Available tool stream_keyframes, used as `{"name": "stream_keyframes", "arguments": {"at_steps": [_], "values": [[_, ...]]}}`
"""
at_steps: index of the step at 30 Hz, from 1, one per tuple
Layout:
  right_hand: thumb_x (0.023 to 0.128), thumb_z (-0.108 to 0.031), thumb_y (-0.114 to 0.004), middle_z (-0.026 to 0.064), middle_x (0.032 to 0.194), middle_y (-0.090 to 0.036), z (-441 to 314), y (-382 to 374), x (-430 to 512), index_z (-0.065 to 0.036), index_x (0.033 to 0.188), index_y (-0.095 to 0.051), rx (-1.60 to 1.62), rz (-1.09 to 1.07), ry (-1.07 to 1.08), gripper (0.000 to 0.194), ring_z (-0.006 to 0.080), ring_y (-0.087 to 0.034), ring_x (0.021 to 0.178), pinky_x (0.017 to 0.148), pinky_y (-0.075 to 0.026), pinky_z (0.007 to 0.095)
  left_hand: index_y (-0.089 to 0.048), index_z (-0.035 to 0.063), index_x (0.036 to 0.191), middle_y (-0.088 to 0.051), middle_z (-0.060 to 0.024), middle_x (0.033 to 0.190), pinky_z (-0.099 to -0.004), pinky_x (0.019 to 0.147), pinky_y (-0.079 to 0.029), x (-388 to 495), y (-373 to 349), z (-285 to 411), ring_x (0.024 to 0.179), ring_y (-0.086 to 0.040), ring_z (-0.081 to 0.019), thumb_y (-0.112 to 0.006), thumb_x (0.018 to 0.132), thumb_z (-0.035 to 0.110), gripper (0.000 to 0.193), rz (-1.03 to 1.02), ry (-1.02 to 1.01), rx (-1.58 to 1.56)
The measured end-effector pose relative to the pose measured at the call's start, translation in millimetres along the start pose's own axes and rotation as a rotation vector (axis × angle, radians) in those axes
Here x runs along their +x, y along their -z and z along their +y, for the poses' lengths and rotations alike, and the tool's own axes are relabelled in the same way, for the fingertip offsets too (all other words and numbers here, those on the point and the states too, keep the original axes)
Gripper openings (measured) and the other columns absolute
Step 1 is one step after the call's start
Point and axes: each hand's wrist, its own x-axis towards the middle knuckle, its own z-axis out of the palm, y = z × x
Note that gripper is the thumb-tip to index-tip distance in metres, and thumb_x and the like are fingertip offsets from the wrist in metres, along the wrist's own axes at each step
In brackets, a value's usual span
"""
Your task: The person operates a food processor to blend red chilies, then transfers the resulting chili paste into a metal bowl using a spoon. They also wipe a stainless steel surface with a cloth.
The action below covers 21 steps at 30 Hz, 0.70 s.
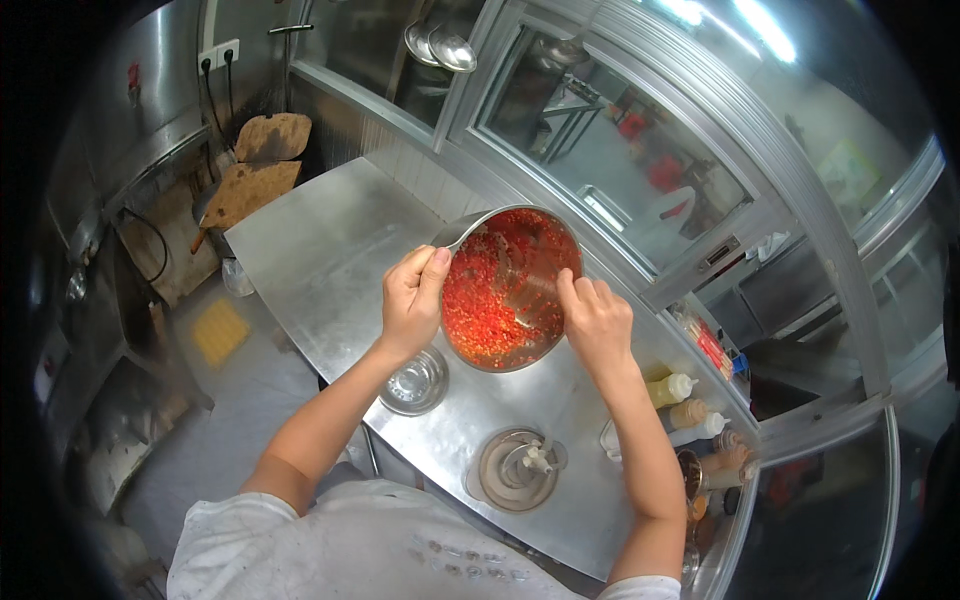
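A tilted stainless steel pot (472,227) hangs above the metal counter, its mouth facing me. Chopped red chili peppers (484,300) with pale seeds coat its inside, thickest at the left and bottom. My left hand (416,296) is closed on the pot's left side, thumb by the rim. On the opposite side my right hand (598,319) has its fingers curled at the rim; whether a handle is under them cannot be seen. Below the right hand, a round base (491,487) with a blade assembly (534,459) rests on the counter. A small clear bowl (415,382) sits beneath my left forearm.
Squeeze bottles (675,390) and jars stand along the right edge of the steel counter (322,225). Ladles (452,51) hang by the sliding window (615,142). Wooden boards (251,191) lean at the left. A yellow patch (220,331) marks the floor.
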Motion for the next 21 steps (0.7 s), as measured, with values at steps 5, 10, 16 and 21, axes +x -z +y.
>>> {"name": "stream_keyframes", "arguments": {"at_steps": [5,10,16,21], "values": [[0.072,-0.006,-0.058,0.0042,0.064,-0.055,-5.2,-3.2,-7.2,-0.006,0.085,-0.057,0.184,-0.16,0.098,0.013,0.0174,-0.06,0.061,0.046,-0.049,0.0312,-0.041,-0.0011,0.068,-0.036,-0.0032,0.062,-0.0282,0.055,-0.031,-0.2,1.6,2.6,0.059,-0.033,-0.0116,-0.051,0.096,0.017,0.034,-0.008,-0.009,-0.001],[0.069,-0.005,-0.059,0.0052,0.065,-0.056,-6.2,-15.8,-6.1,-0.008,0.084,-0.054,0.08,-0.167,0.076,0.015,0.0202,-0.062,0.063,0.047,-0.048,0.0343,-0.038,0.005,0.067,-0.031,0.006,0.064,-0.0238,0.054,-0.025,-2.5,1.3,5.1,0.063,-0.028,-0.0054,-0.047,0.098,0.025,0.038,-0.013,-0.024,0.02],[0.072,-0.004,-0.055,0.0083,0.067,-0.061,-12.5,3.9,10.4,-0.005,0.076,-0.053,0.101,-0.103,0.023,0.005,0.0212,-0.064,0.063,0.046,-0.05,0.0338,-0.039,0.0058,0.068,-0.033,0.0066,0.065,-0.0232,0.055,-0.026,-2.1,3.7,6.1,0.063,-0.029,-0.0043,-0.046,0.099,0.026,0.037,0.006,0.034,-0.017],[0.072,-0.002,-0.055,0.0105,0.066,-0.061,-20.7,-3.9,0.6,-0.005,0.072,-0.049,0.21,-0.181,-0.047,0.007,0.0247,-0.064,0.063,0.047,-0.05,0.0349,-0.04,0.0045,0.067,-0.033,0.0057,0.063,-0.024,0.053,-0.027,0.8,6.1,2.0,0.061,-0.029,-0.0049,-0.047,0.099,0.025,0.039,0.04,0.037,-0.041]]}}
